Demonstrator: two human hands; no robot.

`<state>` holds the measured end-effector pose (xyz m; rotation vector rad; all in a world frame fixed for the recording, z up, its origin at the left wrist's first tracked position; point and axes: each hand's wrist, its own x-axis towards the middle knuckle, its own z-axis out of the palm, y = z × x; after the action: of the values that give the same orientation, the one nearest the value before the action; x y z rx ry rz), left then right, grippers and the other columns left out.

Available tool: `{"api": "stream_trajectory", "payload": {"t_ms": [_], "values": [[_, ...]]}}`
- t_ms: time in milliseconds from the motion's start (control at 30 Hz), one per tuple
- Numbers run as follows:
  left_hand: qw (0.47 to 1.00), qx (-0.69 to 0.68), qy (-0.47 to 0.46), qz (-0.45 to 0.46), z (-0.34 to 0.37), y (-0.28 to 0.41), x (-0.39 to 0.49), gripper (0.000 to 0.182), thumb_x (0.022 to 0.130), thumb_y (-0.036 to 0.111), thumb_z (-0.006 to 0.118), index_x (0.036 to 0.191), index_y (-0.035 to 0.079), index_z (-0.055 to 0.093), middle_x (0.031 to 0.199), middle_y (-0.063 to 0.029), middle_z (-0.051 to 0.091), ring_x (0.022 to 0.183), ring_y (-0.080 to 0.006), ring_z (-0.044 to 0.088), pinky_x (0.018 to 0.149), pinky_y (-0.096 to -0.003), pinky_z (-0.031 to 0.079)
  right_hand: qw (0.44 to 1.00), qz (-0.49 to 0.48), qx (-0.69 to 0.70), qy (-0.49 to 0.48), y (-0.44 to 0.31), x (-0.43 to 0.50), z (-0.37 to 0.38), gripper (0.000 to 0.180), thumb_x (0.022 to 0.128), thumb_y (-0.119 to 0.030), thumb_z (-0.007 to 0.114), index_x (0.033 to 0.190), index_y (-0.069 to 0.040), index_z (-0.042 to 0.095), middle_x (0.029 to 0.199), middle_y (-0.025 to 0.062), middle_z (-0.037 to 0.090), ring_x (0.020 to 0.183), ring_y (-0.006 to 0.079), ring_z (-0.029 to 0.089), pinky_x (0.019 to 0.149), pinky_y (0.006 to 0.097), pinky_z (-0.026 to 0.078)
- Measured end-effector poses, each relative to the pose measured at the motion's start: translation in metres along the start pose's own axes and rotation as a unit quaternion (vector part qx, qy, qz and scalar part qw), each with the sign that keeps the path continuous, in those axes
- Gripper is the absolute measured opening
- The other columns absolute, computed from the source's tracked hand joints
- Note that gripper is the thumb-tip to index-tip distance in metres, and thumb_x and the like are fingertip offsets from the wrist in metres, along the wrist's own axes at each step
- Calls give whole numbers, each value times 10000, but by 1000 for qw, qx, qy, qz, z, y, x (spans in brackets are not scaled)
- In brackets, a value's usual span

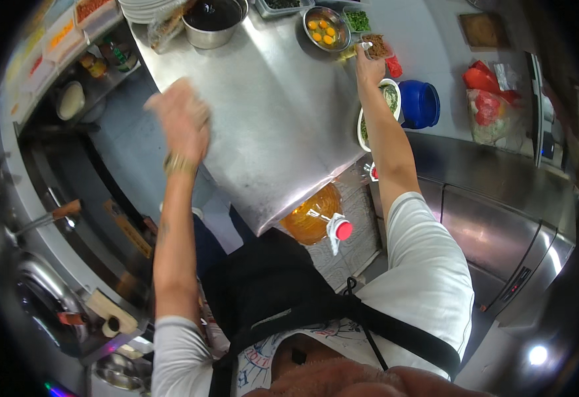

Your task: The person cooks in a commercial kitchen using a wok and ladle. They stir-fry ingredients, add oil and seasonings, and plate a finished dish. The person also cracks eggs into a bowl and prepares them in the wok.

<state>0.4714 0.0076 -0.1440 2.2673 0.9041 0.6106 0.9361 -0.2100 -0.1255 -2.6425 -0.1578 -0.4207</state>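
Observation:
My right hand (370, 69) is at the far right side of the steel worktop (264, 104), with its fingers at the white cap of a small bottle of yellowish liquid (349, 52). That bottle sits between a steel bowl of cracked raw eggs (327, 29) and a clear tub of brown minced food (378, 45). My left hand (183, 116) is blurred by motion above the worktop's left edge, and its finger positions are unclear; nothing is visible in it. Under my right forearm, a white oval dish with green contents (391, 97) is partly hidden.
A large jug of orange oil with a red cap (314, 213) stands below the worktop's front edge. Farther back are a steel pot of dark liquid (215, 22) and stacked white plates (145, 9). A blue plastic container (420, 104) stands right; a wok (46, 302) is lower left.

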Motion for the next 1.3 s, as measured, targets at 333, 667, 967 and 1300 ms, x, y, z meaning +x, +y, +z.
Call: {"api": "stream_trajectory", "payload": {"t_ms": [333,667,967,1300], "values": [[950,35,-265,163,113,138,-187,630,935,205,592,1533,41,482,1657,-164,399,1587,-326,261,1298,-480,180,999,-25,-23,-37,-2,24,27,591,839,-533,787,955,46,765,982,256,761,941,444,729,869,529,544],[522,-765,-99,-365,34,187,-193,381,1086,322,499,1292,17,600,1210,-125,702,1030,-225,730,870,-362,617,874,-94,340,-333,4,-180,-216,256,957,-223,770,1120,-30,734,829,-14,674,726,105,608,667,274,497],[621,-751,-132,-182,-52,299,-267,429,1144,263,435,1495,18,453,1431,-117,588,1300,-226,597,1097,-391,503,604,-64,556,-568,32,-303,-389,470,1032,-187,602,1438,30,508,1298,139,623,1199,195,592,1097,365,455],[867,-485,-104,-50,-15,405,-281,359,1004,139,684,1311,-35,612,1203,-133,649,1113,-246,623,984,-355,487,418,68,767,-482,94,-256,-426,469,1032,-430,371,1138,-15,562,925,143,599,931,297,564,922,443,465]]}}
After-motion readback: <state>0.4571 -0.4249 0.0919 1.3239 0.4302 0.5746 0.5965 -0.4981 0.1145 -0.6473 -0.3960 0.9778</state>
